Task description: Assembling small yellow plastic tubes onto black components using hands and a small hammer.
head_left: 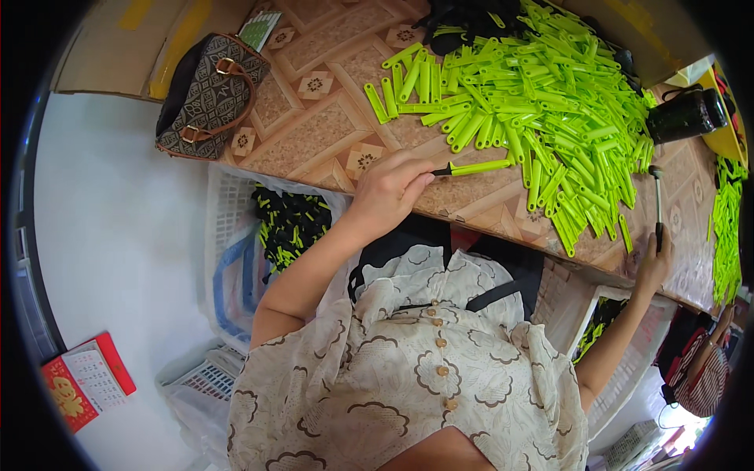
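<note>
My left hand point(386, 193) is closed near the table's front edge, gripping a lime-green plastic handle point(485, 167) by the black piece at its end. The green part points right, toward a large heap of similar lime-green handles point(542, 118) on the table. At the right, my right hand point(656, 259) is wrapped round the black grip of a small hammer point(658, 200). Its metal shaft stands up from the hand, with the dark head at the top beside the heap's right edge. The fingers of my left hand partly hide the black piece.
A patterned handbag point(208, 98) sits at the table's left edge. Crates below hold black-and-green pieces point(290, 228). A dark jar point(687, 115) lies at the right, and cardboard boxes point(118, 51) border the table point(314, 129). Another person's arm point(711, 337) shows far right.
</note>
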The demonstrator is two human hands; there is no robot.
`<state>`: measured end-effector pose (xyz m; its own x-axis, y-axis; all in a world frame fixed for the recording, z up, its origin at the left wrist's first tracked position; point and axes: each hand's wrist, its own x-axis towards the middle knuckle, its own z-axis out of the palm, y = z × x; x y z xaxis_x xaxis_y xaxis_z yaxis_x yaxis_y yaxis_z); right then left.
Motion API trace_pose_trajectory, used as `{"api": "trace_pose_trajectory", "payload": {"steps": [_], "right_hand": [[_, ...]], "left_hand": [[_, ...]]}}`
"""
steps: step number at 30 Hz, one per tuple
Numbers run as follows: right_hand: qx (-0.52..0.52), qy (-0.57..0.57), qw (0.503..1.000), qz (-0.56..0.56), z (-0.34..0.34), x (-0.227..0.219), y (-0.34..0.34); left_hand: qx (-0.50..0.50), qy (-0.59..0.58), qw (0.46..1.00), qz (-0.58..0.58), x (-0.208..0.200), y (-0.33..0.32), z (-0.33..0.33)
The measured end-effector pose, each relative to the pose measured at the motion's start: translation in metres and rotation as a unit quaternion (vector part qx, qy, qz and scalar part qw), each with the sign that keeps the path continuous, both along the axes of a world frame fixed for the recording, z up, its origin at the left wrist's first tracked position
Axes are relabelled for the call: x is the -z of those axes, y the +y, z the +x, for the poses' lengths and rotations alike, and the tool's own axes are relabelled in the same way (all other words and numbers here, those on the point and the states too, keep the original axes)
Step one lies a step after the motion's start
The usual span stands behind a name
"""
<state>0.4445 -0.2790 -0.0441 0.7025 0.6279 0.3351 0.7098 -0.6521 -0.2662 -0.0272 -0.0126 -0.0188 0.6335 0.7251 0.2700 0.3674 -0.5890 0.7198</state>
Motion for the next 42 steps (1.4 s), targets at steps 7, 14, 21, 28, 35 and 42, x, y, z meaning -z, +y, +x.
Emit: {"api": "trace_pose_trajectory", "payload": {"steps": [7,14,21,28,35,42], "right_hand": [[-0.177,-0.083,0.976,0.098,-0.078,-0.040,0.068],[-0.493,0.078,0.861,0.100,-0.230,-0.050,0.170],[-0.530,0.140,0.831,0.094,-0.241,-0.041,0.174],[-0.553,0.112,0.819,0.102,-0.245,-0.041,0.173],[-0.535,0.112,0.830,0.111,-0.262,-0.034,0.169],[-0.572,0.127,0.809,0.032,-0.252,-0.072,0.201]], "left_hand": [[0.006,0.045,0.982,0.186,-0.017,-0.007,0.009],[0.035,0.045,0.965,0.255,-0.026,-0.018,0.018],[0.030,0.060,0.962,0.263,-0.026,-0.018,0.018],[0.060,0.095,0.966,0.232,-0.033,-0.025,0.040],[0.117,0.097,0.968,0.201,-0.037,-0.021,0.027],[-0.008,0.219,0.958,0.185,-0.049,-0.031,-0.081]]}}
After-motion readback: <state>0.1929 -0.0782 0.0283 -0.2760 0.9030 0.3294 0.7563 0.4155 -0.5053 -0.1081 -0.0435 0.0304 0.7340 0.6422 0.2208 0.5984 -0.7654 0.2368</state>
